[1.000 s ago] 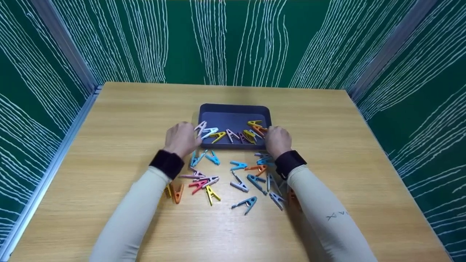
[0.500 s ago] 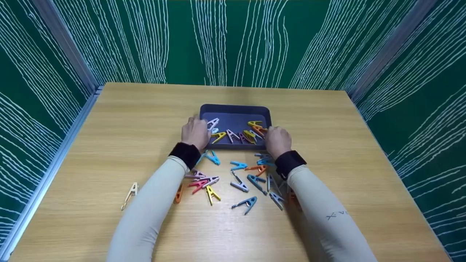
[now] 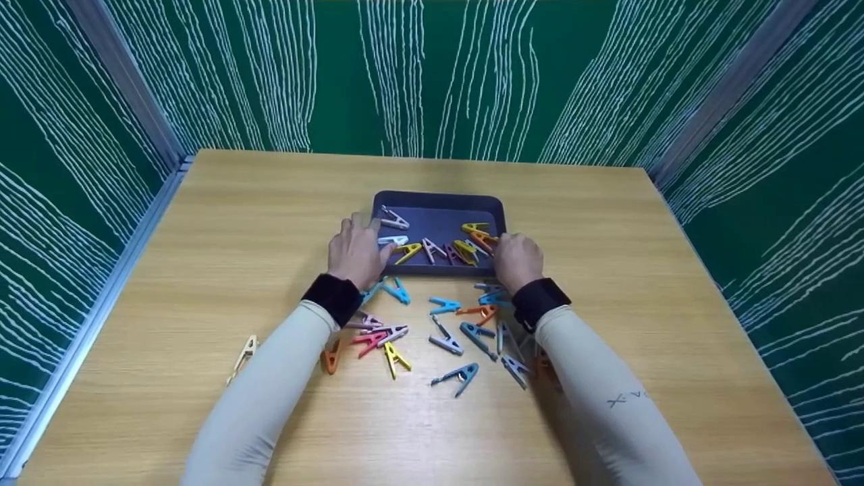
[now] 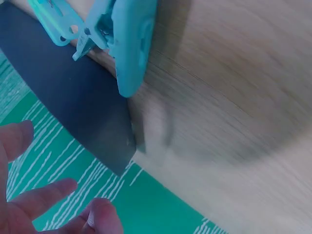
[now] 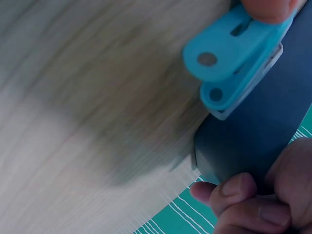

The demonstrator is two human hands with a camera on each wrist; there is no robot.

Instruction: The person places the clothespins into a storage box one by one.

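My left hand (image 3: 355,251) is at the left side of a dark tray (image 3: 439,198), its fingers spread apart and holding nothing. In the left wrist view those fingers lie beside the tray's outer wall (image 4: 73,87). A pale lilac clothespin (image 3: 395,220) lies in the tray's far left corner. At the right side, my right hand (image 3: 518,262) grips the tray's edge, fingers bent against the outer wall and thumb at the rim in the right wrist view. Inside the tray are several more clothespins, among them a white one (image 3: 393,240) and a yellow one (image 3: 408,253).
Several loose clothespins lie on the table in front of the tray, including a blue one (image 3: 457,376), a yellow one (image 3: 395,360) and an orange one (image 3: 331,356). A cream clothespin (image 3: 243,358) lies beside the left forearm. Green walls with white lines surround the wooden table (image 3: 675,304).
My left hand moved right to the tray, let go of the pale lilac clothespin inside it, and spread its fingers. The right hand has stayed on the tray's edge.
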